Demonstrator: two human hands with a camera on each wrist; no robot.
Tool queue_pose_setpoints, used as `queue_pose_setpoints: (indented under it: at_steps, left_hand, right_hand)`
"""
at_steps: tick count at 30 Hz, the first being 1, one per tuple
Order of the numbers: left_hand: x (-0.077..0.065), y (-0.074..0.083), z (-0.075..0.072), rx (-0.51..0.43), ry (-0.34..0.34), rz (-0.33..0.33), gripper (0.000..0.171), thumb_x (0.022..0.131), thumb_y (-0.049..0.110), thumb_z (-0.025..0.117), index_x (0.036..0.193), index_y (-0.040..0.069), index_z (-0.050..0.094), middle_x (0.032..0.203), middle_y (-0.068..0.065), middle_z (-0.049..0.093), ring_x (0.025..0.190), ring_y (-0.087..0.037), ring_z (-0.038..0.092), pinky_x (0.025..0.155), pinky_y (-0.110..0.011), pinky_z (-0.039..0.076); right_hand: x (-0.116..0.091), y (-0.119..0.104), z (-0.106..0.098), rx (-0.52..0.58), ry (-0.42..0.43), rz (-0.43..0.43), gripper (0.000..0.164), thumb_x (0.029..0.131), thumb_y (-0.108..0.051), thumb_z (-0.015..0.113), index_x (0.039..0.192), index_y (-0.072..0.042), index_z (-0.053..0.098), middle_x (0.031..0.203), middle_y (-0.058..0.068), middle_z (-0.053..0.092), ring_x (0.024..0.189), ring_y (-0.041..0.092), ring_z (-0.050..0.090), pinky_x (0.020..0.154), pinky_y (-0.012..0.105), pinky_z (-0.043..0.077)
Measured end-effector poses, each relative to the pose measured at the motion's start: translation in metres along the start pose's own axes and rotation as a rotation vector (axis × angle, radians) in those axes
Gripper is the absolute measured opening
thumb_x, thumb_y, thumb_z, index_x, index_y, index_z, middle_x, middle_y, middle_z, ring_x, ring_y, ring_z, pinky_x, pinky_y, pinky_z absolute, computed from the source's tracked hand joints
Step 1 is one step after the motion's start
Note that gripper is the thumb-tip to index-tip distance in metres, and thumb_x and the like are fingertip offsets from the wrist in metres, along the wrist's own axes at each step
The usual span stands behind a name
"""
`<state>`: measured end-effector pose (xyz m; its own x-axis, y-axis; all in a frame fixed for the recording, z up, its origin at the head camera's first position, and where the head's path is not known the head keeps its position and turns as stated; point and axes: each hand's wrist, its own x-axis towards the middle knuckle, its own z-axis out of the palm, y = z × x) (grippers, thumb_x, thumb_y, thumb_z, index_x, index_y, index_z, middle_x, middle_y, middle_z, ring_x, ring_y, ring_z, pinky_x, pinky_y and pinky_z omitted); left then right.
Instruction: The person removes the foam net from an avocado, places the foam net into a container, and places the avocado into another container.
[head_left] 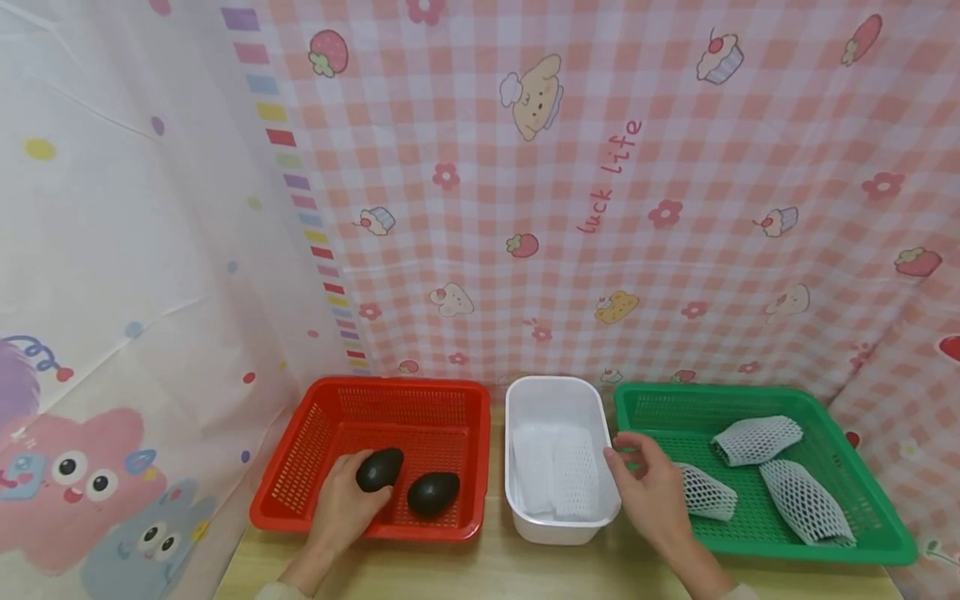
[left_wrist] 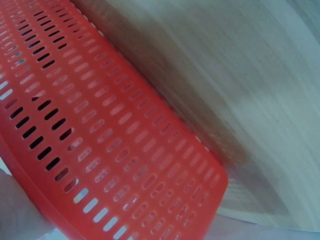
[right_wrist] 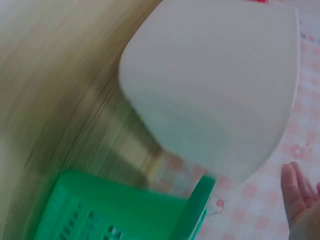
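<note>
My left hand [head_left: 348, 500] reaches into the red basket [head_left: 480, 467] and grips a dark avocado [head_left: 381, 469] between thumb and fingers. Just right of it, a second avocado [head_left: 433, 494] lies on the basket floor. The left wrist view has mostly the basket's slotted wall, with part of the hand at the lower left edge. Between the baskets stands a white plastic bin [head_left: 562, 533] with white foam net sleeves [head_left: 576, 471] inside. At the bin's right rim, my right hand [head_left: 651, 496] hovers with loosely bent fingers, holding nothing.
On the right sits a green basket [head_left: 750, 546] with several white foam nets [head_left: 806, 500] in it. All three containers stand on a light wooden table [head_left: 495, 567]. Behind them hangs a pink checked cloth [head_left: 487, 217], and a white printed cloth [head_left: 150, 275] is at the left.
</note>
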<state>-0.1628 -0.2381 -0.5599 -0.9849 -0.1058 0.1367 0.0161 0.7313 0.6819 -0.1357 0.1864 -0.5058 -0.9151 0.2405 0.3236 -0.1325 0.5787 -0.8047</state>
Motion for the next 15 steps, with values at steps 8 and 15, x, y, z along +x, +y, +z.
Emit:
queue_pose_setpoints:
  at_steps: [8,15]
  left_hand:
    - [0.003,-0.001,0.000,0.038,-0.029,-0.013,0.065,0.077,0.015,0.088,0.134,-0.004,0.064,0.123,-0.021,0.065,0.109,-0.038,0.066,0.093,-0.056,0.054]
    - [0.007,-0.001,0.000,0.072,-0.045,-0.019,0.063,0.073,0.014,0.088,0.129,-0.005,0.066,0.113,-0.021,0.068,0.101,-0.038,0.068,0.090,-0.056,0.055]
  right_hand:
    - [0.005,0.024,-0.017,-0.092,0.034,-0.224,0.030,0.092,-0.005,0.078,0.120,0.001,0.070,0.102,0.013,0.075,0.082,0.028,0.071,0.068,0.030,0.058]
    - [0.008,0.043,-0.034,-0.168,0.068,-0.194,0.030,0.093,-0.012,0.078,0.121,-0.003,0.071,0.104,0.016,0.075,0.082,0.035,0.073,0.067,0.034,0.058]
